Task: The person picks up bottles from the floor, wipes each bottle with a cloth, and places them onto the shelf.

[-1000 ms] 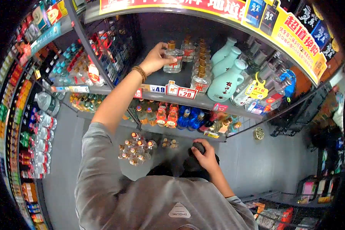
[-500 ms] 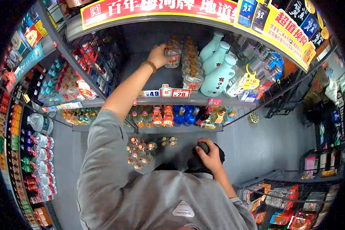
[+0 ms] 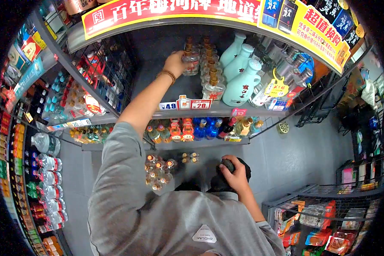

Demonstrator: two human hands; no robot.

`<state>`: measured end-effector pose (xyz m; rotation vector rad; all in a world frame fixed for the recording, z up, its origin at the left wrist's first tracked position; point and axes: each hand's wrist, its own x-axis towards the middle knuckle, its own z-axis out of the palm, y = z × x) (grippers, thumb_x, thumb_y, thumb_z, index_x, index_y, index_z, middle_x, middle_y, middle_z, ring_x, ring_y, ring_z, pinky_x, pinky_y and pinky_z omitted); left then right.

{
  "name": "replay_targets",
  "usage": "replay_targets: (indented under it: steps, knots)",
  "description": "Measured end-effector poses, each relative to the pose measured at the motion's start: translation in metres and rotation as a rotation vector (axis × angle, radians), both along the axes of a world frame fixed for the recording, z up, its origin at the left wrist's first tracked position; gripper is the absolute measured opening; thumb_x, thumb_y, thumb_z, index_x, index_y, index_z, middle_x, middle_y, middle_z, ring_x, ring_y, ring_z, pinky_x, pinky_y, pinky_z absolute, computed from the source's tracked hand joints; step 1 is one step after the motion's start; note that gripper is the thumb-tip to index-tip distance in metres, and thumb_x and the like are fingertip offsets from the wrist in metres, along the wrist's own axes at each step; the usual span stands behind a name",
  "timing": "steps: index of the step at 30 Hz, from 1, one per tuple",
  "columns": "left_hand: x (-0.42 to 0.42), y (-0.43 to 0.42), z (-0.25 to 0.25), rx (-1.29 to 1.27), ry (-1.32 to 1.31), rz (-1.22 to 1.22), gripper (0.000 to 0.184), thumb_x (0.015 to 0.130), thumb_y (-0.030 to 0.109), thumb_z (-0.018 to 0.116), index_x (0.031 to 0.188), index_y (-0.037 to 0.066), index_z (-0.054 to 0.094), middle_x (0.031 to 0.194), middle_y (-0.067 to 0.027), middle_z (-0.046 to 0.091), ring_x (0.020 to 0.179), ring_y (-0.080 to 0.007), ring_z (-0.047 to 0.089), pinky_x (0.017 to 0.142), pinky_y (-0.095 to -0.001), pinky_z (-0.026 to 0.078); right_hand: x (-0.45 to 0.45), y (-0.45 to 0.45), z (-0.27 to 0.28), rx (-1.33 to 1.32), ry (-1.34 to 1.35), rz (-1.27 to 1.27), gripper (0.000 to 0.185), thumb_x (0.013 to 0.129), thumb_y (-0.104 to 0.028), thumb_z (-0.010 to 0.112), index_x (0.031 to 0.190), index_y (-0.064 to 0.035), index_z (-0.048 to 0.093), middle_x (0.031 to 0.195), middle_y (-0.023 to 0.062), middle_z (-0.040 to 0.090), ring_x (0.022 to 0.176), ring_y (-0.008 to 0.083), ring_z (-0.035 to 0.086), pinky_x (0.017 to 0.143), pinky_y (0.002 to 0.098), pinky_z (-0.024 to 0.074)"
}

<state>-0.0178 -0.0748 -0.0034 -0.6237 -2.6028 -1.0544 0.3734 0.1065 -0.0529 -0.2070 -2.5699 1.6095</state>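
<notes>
Clear bottle point(image 3: 191, 64) with a brown cap stands upright on the dark shelf point(image 3: 151, 89), left of a row of similar bottles point(image 3: 213, 89). The left hand point(image 3: 175, 62) has its thumb and fingers closed around the bottle's left side, and a beaded bracelet point(image 3: 167, 76) circles that wrist. Right of the row are 3 pale green bottles point(image 3: 237, 91); price tags reading 49 and 20 line the shelf edge. Low down, the right hand point(image 3: 238, 174) curls over a dark rounded shape; whether it grips it, I cannot tell. A cluster of bottles point(image 3: 157, 176) stands on the floor, beside 4 small gold-capped ones point(image 3: 190, 158)
</notes>
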Motion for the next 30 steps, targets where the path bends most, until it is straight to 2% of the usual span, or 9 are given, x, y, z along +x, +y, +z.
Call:
replay_targets:
  steps: [8,10,14,18,20,23,24,26,30]
  knots:
    - [-0.002,0.004,0.0,-0.05,0.107,0.031,0.056,0.064,0.025,0.078,0.111,0.002,0.058,0.114,-0.0229,0.055,0.103,-0.0355,0.055,0.089,-0.0394,0.045,-0.003,-0.003,-0.009,0.013,0.099,0.026,0.027,0.075,-0.012,0.067,0.098,-0.0003,0.06,0.093,0.015,0.064,0.084,0.0277,0.063,0.075,0.0325,0.0483]
    - [-0.007,0.006,-0.008,-0.055,0.152,0.048,0.058,0.064,0.026,0.078,0.112,0.001,0.057,0.111,-0.022,0.056,0.1,-0.0355,0.056,0.086,-0.0393,0.046,-0.003,-0.006,0.003,-0.034,-0.028,0.045,0.027,0.075,-0.012,0.066,0.098,-0.0006,0.06,0.094,0.0156,0.064,0.084,0.0279,0.063,0.074,0.0325,0.0484]
    - [-0.011,0.008,-0.016,-0.06,0.256,0.095,0.059,0.065,0.028,0.078,0.112,0.001,0.057,0.106,-0.0205,0.058,0.096,-0.0351,0.057,0.083,-0.0392,0.048,-0.003,-0.003,-0.007,0.008,0.025,0.076,0.026,0.075,-0.012,0.066,0.098,-0.0006,0.06,0.094,0.0158,0.064,0.083,0.0275,0.063,0.074,0.0323,0.0484]
    - [-0.01,0.007,-0.01,-0.081,0.254,0.078,0.059,0.064,0.031,0.078,0.112,0.002,0.058,0.105,-0.0199,0.059,0.097,-0.0348,0.057,0.083,-0.0394,0.049,-0.003,-0.003,-0.01,0.012,0.023,0.068,0.026,0.075,-0.012,0.066,0.097,-0.0002,0.06,0.093,0.0153,0.064,0.083,0.0269,0.063,0.074,0.0317,0.0484]
    - [-0.003,0.007,-0.001,-0.034,0.046,0.055,0.062,0.063,0.028,0.079,0.115,0.003,0.056,0.121,-0.0266,0.05,0.112,-0.0375,0.05,0.094,-0.0395,0.043,-0.004,-0.004,-0.009,0.012,0.031,0.067,0.026,0.075,-0.012,0.066,0.097,0.0,0.06,0.092,0.0151,0.064,0.083,0.0264,0.063,0.073,0.0314,0.0484]
    - [-0.013,0.008,-0.015,-0.054,0.145,0.09,0.061,0.064,0.027,0.079,0.115,0.003,0.056,0.122,-0.0268,0.05,0.115,-0.0377,0.048,0.095,-0.0396,0.042,-0.003,-0.004,-0.006,-0.014,0.002,0.075,0.025,0.075,-0.011,0.066,0.097,0.0001,0.059,0.092,0.0148,0.064,0.082,0.0251,0.063,0.074,0.0303,0.048]
    - [-0.013,0.007,-0.017,-0.053,0.143,0.093,0.061,0.064,0.027,0.079,0.115,0.003,0.056,0.122,-0.0268,0.05,0.115,-0.0377,0.048,0.095,-0.0396,0.042,-0.003,-0.004,-0.006,-0.012,0.003,0.078,0.025,0.075,-0.01,0.066,0.097,0.0002,0.059,0.091,0.0146,0.064,0.082,0.0243,0.063,0.074,0.0299,0.0479]
    - [-0.015,0.005,-0.02,-0.057,0.266,0.054,0.061,0.063,0.033,0.079,0.112,0.005,0.057,0.105,-0.0199,0.059,0.101,-0.0357,0.055,0.086,-0.0406,0.047,-0.002,-0.004,-0.008,-0.01,0.003,0.083,0.024,0.075,-0.01,0.066,0.097,0.0002,0.059,0.091,0.0145,0.064,0.082,0.0236,0.062,0.074,0.0295,0.0478]
    - [-0.01,0.006,-0.014,-0.044,0.248,0.058,0.061,0.063,0.034,0.079,0.112,0.005,0.058,0.105,-0.0204,0.058,0.1,-0.0363,0.055,0.086,-0.0409,0.047,-0.002,-0.004,-0.009,-0.007,0.029,0.087,0.025,0.076,-0.01,0.066,0.098,0.0001,0.059,0.091,0.0142,0.064,0.082,0.0229,0.062,0.073,0.0297,0.0477]
